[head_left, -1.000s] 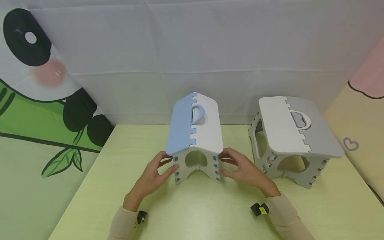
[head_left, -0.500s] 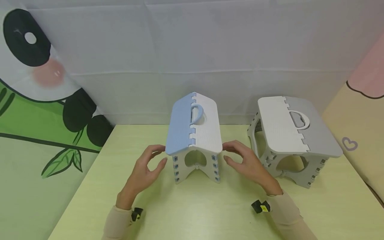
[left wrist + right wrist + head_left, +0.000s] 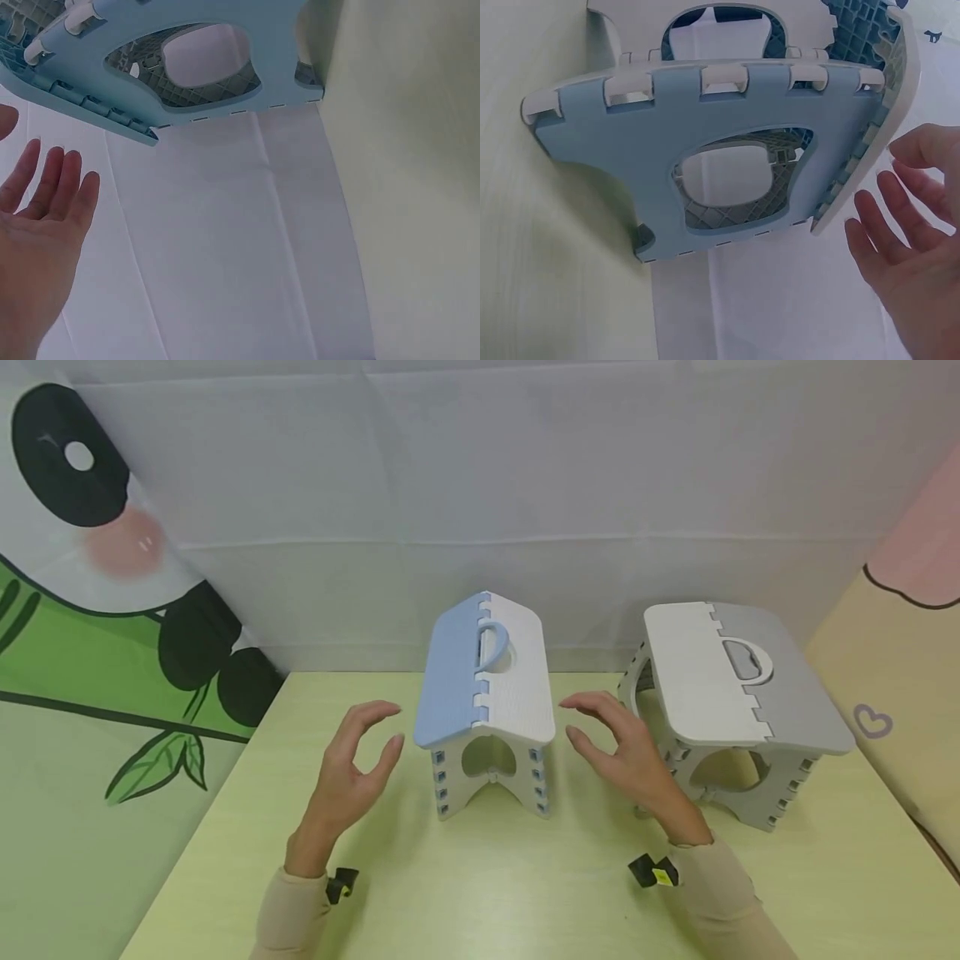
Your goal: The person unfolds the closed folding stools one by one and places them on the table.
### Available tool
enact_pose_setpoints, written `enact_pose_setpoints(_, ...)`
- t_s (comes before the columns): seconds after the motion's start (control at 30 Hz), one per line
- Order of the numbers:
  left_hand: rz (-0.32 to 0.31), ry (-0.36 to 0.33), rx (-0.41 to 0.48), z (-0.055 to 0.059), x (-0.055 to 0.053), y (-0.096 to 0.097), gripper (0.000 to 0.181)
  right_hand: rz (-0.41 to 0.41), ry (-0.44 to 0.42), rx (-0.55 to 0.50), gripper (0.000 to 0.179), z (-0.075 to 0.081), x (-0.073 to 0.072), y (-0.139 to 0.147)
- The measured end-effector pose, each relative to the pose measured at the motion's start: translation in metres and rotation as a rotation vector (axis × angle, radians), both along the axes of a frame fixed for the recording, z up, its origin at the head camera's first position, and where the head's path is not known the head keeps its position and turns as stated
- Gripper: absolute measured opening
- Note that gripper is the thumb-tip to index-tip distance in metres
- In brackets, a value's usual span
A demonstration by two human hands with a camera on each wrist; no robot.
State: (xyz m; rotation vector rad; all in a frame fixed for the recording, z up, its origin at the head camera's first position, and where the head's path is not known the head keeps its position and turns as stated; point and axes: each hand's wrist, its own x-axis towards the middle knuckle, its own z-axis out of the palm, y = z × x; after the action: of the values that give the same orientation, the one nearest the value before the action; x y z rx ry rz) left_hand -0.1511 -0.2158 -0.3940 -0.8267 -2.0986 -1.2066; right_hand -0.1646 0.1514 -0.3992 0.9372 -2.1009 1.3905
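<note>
A blue and white folding step stool (image 3: 517,677) stands on the table, its two top panels sloping down from a raised middle seam like a small roof. A blue handle loop (image 3: 501,646) sticks up at that seam. To the stool's left my left hand (image 3: 347,781) is held apart from it, fingers and thumb bowed in a C. My right hand (image 3: 633,756) mirrors it on the right side, holding nothing. In the right wrist view the fingers are near the edge of the stool's top (image 3: 874,157). The left wrist view shows the blue leg panel (image 3: 277,45) from below.
A larger grey and white folding stool (image 3: 697,685) stands at the right, its top nearly flat, close behind my right hand. A pale cloth backdrop (image 3: 525,460) hangs behind the table (image 3: 480,877), with cartoon-printed cloth (image 3: 90,652) at the left.
Both hands have let go of the blue and white stool's sides and drawn outward and slightly up. The stool stays where it was, its top still peaked.
</note>
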Motion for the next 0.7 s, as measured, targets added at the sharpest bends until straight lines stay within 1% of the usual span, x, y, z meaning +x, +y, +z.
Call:
enact_pose_setpoints(0.1, -0.013, 0.025, 0.028, 0.005, 0.0, 0.004, 0.045, -0.003, 0.014, -0.008, 0.038, 0.003, 0.0, -0.001)
enact_pose_setpoints(0.2, -0.024, 0.043, 0.045, 0.009, 0.001, 0.008, 0.044, 0.011, 0.039, -0.022, 0.039, 0.008, 0.001, -0.004)
enact_pose_setpoints(0.4, -0.047, 0.06, 0.047, 0.02, 0.004, 0.019, 0.041, 0.04, 0.087, -0.049, 0.046, 0.018, 0.004, -0.011)
enact_pose_setpoints(0.53, -0.066, 0.075, 0.046, 0.025, 0.005, 0.026, 0.036, 0.046, 0.073, -0.028, 0.048, 0.022, 0.006, -0.016)
enact_pose_setpoints(0.63, -0.077, 0.089, 0.05, 0.028, 0.005, 0.03, 0.033, 0.054, 0.038, -0.006, 0.046, 0.025, 0.008, -0.02)
enact_pose_setpoints(0.7, -0.086, 0.1, 0.052, 0.028, 0.004, 0.032, 0.033, 0.064, 0.03, -0.001, 0.044, 0.026, 0.008, -0.022)
